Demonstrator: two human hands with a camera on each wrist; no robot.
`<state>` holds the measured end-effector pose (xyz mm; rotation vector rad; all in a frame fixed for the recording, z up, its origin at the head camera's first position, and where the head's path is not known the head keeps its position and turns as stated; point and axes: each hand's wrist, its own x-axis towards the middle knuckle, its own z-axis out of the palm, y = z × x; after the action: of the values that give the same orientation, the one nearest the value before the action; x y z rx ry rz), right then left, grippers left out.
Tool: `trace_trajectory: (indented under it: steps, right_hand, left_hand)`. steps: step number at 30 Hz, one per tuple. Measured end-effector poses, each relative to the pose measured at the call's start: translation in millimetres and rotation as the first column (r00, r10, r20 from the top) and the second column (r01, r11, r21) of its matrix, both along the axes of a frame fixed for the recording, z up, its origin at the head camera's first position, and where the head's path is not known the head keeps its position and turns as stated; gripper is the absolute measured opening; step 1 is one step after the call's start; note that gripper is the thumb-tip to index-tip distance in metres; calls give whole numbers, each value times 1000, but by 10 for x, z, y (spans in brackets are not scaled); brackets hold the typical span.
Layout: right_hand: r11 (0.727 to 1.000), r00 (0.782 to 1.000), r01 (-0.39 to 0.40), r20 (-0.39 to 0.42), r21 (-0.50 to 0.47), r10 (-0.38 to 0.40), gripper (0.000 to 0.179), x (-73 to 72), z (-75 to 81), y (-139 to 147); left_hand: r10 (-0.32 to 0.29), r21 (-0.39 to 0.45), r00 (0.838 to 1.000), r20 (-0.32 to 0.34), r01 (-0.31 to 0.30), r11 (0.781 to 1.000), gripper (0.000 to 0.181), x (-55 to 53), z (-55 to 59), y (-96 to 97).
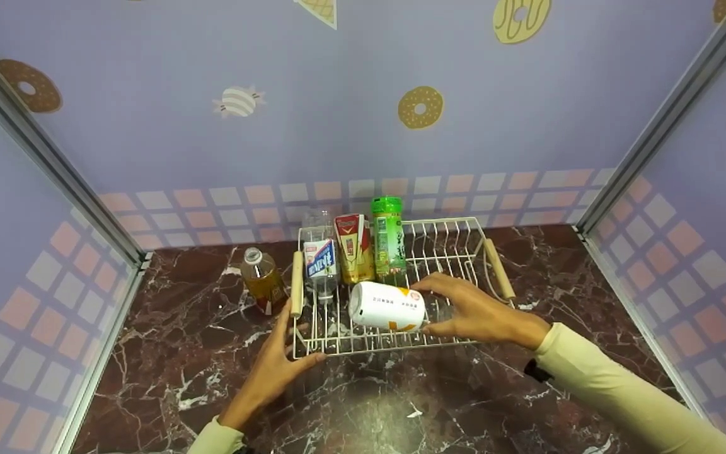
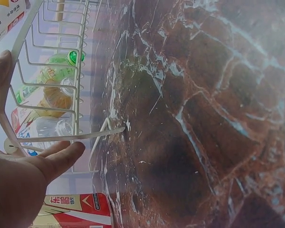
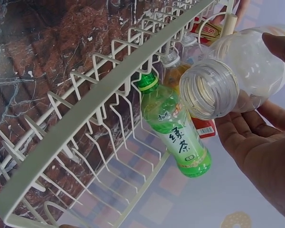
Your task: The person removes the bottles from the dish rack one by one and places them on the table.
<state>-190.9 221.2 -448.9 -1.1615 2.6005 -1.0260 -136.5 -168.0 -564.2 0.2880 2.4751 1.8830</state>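
My right hand (image 1: pixel 473 309) grips a clear plastic bottle (image 1: pixel 391 307) with a white and orange label, tilted on its side above the rack. Its wide, capless mouth shows in the right wrist view. At the front left corner of a white wire rack (image 1: pixel 394 348), my left hand (image 1: pixel 275 366) holds the frame between thumb and fingers. Three bottles stand neck-down in the rack: a clear one with a blue-and-white label (image 1: pixel 321 260), a red-and-gold labelled one (image 1: pixel 355 247), and a green tea bottle (image 3: pixel 175 133).
An amber bottle (image 1: pixel 263 280) with an open neck stands upright on the marble counter (image 1: pixel 212 353), left of the rack. Wooden handles (image 1: pixel 499 268) sit on both rack ends. Lilac panels (image 1: pixel 338 139) enclose the back and sides.
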Motion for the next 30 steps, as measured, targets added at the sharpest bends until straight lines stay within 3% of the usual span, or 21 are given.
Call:
trace_trajectory:
  steps: [8, 13, 21, 26, 30]
  right_hand:
    - [999, 1000, 0, -12, 49, 1, 68, 25, 28, -8]
    - [998, 1000, -8, 8, 56, 7, 68, 28, 46, -9]
    - [998, 1000, -23, 18, 64, 22, 67, 27, 74, -25]
    - [997, 1000, -27, 15, 69, 26, 66, 27, 83, -45]
    - [997, 1000, -28, 2, 72, 28, 65, 22, 93, -62]
  left_hand:
    - [-21, 22, 1000, 11, 21, 1000, 127, 8, -2, 0]
    - [-6, -20, 1000, -14, 6, 1000, 124, 25, 16, -12]
    - [36, -214, 994, -107, -58, 975, 123, 68, 133, -34]
    - [45, -235, 986, -163, -83, 968, 116, 98, 188, -43]
    - [60, -225, 967, -247, -118, 967, 106, 102, 228, -45]
